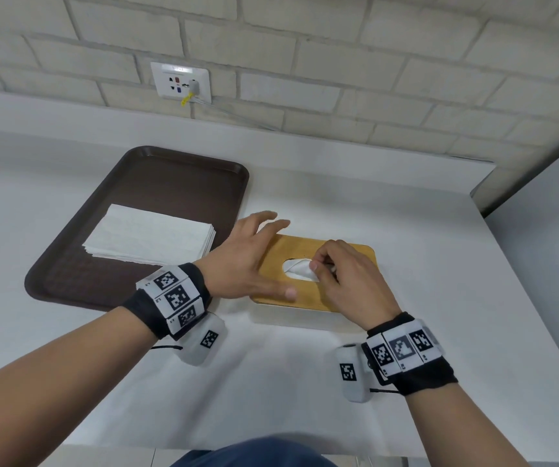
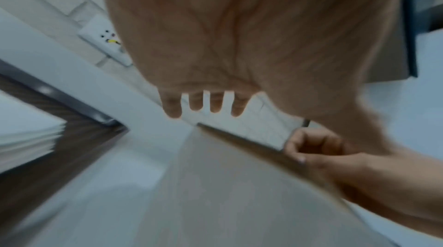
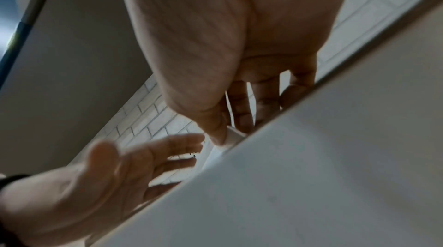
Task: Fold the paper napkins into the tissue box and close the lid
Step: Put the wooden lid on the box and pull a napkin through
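Note:
The tissue box is white with a wooden lid lying flat on top of it. A white napkin pokes up through the lid's oval slot. My right hand pinches that napkin between thumb and curled fingers, and the right wrist view shows the thumb on the napkin. My left hand is spread open over the lid's left end, fingers straight. I cannot tell whether it touches the lid. A stack of folded napkins lies on the brown tray.
The tray sits left of the box on a white counter. A brick wall with a socket plate and a plugged-in cable runs along the back. A grey panel bounds the counter on the right.

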Demonstrator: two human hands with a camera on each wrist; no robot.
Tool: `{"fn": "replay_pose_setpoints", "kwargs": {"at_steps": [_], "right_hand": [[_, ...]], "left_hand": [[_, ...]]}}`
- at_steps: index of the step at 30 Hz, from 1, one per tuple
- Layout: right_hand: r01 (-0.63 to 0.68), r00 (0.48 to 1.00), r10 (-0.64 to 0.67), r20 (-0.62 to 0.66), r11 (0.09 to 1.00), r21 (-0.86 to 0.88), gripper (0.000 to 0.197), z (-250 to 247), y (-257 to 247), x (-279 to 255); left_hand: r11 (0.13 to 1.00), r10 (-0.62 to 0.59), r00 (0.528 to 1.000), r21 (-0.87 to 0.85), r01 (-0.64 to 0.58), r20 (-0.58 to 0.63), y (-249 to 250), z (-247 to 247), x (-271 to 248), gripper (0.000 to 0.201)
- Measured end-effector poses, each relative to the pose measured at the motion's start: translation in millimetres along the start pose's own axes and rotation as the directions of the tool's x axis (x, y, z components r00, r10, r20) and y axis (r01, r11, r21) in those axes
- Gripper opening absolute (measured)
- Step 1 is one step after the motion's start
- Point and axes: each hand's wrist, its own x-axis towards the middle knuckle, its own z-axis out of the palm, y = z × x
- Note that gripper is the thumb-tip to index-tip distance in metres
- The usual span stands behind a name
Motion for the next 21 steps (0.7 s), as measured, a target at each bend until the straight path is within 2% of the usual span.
{"fn": "replay_pose_setpoints", "kwargs": {"at_steps": [3, 5, 8, 12, 15, 18, 21], "right_hand": [[0.008, 0.999, -0.006, 0.031, 0.999, -0.053, 0.006, -4, -2, 1], [0.006, 1.000, -0.005, 0.028, 0.999, -0.054, 0.007, -6, -2, 1], [0.001, 1.000, 0.000, 0.014, 1.000, -0.031, 0.008, -7, -3, -1], [-0.016, 0.999, 0.016, -0.033, 1.000, 0.023, 0.008, -7, 0, -1], [-0.017, 0.999, 0.020, -0.043, 0.997, 0.077, 0.007, -8, 7, 0], [-0.017, 1.000, 0.016, 0.014, 0.999, 0.043, 0.017, -8, 12, -1], [0.007, 1.000, -0.007, 0.007, 1.000, 0.013, 0.012, -9, 12, 0]], "left_hand": [[0.992, 0.047, 0.983, 0.127, -0.025, -0.177, 17, 6, 5, 0.052], [0.970, 0.052, 0.982, 0.245, -0.007, -0.180, 24, 12, 8, 0.033], [0.945, 0.055, 0.983, 0.327, 0.006, -0.178, 27, 18, 11, 0.023], [0.942, 0.088, 0.975, 0.336, -0.014, -0.204, 25, 21, 13, 0.016], [0.969, 0.082, 0.982, 0.243, -0.039, -0.167, 23, 14, 13, 0.016], [0.984, 0.091, 0.986, 0.166, -0.068, -0.137, 20, 2, 15, 0.014], [0.988, 0.102, 0.985, 0.127, -0.085, -0.141, 24, 0, 12, 0.009]]}}
